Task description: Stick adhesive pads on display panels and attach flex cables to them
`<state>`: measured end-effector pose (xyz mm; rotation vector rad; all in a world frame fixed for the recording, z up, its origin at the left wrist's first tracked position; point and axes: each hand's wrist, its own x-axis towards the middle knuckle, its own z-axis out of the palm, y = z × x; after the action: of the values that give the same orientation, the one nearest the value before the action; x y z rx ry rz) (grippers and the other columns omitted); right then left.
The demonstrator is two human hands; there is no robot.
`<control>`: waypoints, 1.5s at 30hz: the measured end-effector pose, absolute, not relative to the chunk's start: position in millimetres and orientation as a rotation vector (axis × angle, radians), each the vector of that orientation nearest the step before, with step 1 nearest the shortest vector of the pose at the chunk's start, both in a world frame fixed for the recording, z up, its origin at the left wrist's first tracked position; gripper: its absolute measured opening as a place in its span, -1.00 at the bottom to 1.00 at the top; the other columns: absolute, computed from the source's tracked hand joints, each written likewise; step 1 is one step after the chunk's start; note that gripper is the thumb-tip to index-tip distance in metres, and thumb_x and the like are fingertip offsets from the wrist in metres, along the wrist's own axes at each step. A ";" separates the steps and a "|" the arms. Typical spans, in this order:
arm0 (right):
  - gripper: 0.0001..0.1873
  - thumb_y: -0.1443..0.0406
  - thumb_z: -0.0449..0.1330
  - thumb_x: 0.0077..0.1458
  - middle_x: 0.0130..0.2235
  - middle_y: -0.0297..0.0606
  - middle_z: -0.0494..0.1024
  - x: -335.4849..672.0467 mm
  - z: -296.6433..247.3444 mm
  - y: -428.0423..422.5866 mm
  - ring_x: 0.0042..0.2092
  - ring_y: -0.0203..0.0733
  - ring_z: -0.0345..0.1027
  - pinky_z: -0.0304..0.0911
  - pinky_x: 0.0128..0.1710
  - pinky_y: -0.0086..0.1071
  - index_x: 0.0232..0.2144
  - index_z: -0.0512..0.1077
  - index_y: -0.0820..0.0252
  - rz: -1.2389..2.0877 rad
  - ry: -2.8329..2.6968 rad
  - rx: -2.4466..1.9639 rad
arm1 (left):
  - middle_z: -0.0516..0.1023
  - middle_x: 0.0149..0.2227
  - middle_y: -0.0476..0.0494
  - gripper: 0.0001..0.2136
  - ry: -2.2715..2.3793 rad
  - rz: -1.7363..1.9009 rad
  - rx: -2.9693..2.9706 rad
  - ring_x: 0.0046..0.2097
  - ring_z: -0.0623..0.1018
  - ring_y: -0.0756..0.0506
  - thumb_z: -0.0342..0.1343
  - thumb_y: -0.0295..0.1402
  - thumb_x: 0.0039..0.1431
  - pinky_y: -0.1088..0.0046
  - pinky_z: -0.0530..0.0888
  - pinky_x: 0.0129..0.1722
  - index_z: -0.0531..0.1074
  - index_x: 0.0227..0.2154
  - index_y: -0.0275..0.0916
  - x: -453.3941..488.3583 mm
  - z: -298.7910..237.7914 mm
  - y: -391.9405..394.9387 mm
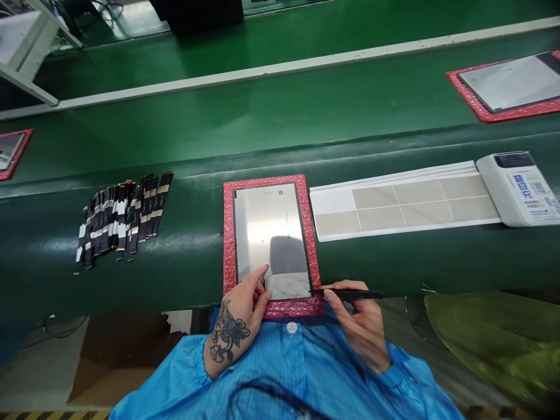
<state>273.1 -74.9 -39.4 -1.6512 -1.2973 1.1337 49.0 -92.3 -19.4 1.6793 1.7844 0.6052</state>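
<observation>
A shiny silver panel [268,227] lies on a red bubble-wrap pad [228,233] at the near edge of the green bench. My left hand [238,318], tattooed on its back, rests at the panel's lower left corner with fingertips pinching or pressing its bottom edge. My right hand [361,326] is closed around black tweezers [350,294], held level, their tip touching the panel's lower right corner. Blue sleeves cover both forearms.
A fanned row of black flex cables [122,219] lies to the left. Right of the pad sit a sheet of grey labels [402,204] and a white device [518,186]. Further panels on red pads [503,87] ride the green belt behind. A green bag [494,338] hangs lower right.
</observation>
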 end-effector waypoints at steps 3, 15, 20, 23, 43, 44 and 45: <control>-0.81 0.10 0.27 0.04 -0.37 -0.32 0.59 274.0 -40.9 -76.4 -0.30 -0.12 0.48 0.41 -0.25 -0.25 -0.37 0.48 0.07 1.135 -1.316 -1.659 | 0.48 -0.45 0.04 -0.68 1.776 0.619 1.756 -0.48 0.48 0.02 -0.01 -0.38 0.24 0.57 0.46 -0.42 0.35 0.05 -0.24 49.4 -18.0 -91.2; -0.81 0.10 0.24 0.09 -0.37 -0.32 0.60 274.6 -41.8 -75.8 -0.32 -0.15 0.51 0.43 -0.28 -0.29 -0.36 0.47 0.08 1.076 -1.394 -1.634 | 0.47 -0.45 0.06 -0.69 1.784 0.591 1.837 -0.49 0.47 0.03 -0.03 -0.36 0.27 0.58 0.45 -0.43 0.33 0.06 -0.21 48.6 -18.5 -92.6; -0.80 0.11 0.24 0.09 -0.37 -0.30 0.60 275.9 -41.6 -76.6 -0.31 -0.16 0.51 0.44 -0.28 -0.30 -0.36 0.47 0.10 1.064 -1.400 -1.637 | 0.41 -0.52 0.09 -0.63 1.917 0.456 1.808 -0.50 0.46 -0.01 0.02 -0.28 0.25 0.52 0.44 -0.43 0.31 0.10 -0.21 41.4 -23.6 -92.5; -0.79 0.11 0.24 0.08 -0.37 -0.27 0.60 274.7 -40.4 -76.7 -0.31 -0.14 0.51 0.44 -0.27 -0.29 -0.36 0.47 0.11 1.076 -1.384 -1.643 | 0.40 -0.52 0.09 -0.64 1.897 0.471 1.810 -0.52 0.44 0.01 0.02 -0.26 0.25 0.53 0.44 -0.43 0.33 0.09 -0.20 37.8 -25.2 -92.9; -0.31 0.40 0.07 -0.02 0.09 -0.26 0.53 262.3 -59.5 -89.2 -0.11 -0.02 0.55 0.55 -0.27 -0.28 0.18 0.27 -0.14 0.476 -2.076 -1.179 | 0.55 -0.02 -0.24 -0.64 1.477 1.063 2.874 0.14 0.43 -0.21 -0.18 -0.26 0.37 0.09 0.33 0.19 0.52 -0.12 -0.24 39.3 -68.6 -97.0; -0.13 0.44 0.05 -0.13 0.13 -0.20 0.48 256.2 -68.6 -90.4 -0.20 -0.03 0.58 0.55 -0.40 -0.34 0.29 0.12 -0.04 0.399 -2.234 -1.069 | 0.54 0.03 -0.21 -0.57 1.446 1.059 2.968 0.20 0.38 -0.21 -0.24 -0.19 0.39 0.03 0.21 0.27 0.53 -0.10 -0.23 38.7 -77.8 -96.0; 0.02 0.46 0.03 -0.24 0.15 -0.16 0.43 251.0 -77.9 -91.1 -0.33 -0.05 0.58 0.50 -0.57 -0.38 0.35 -0.04 0.08 0.308 -2.335 -1.028 | 0.52 0.06 -0.18 -0.53 1.436 1.018 3.024 0.23 0.34 -0.20 -0.28 -0.14 0.39 0.01 0.11 0.32 0.53 -0.08 -0.21 37.9 -85.7 -95.4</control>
<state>251.0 -91.1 -77.9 -1.0282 -2.3348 0.3078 37.9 -95.4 -85.7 3.0237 1.4361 1.0183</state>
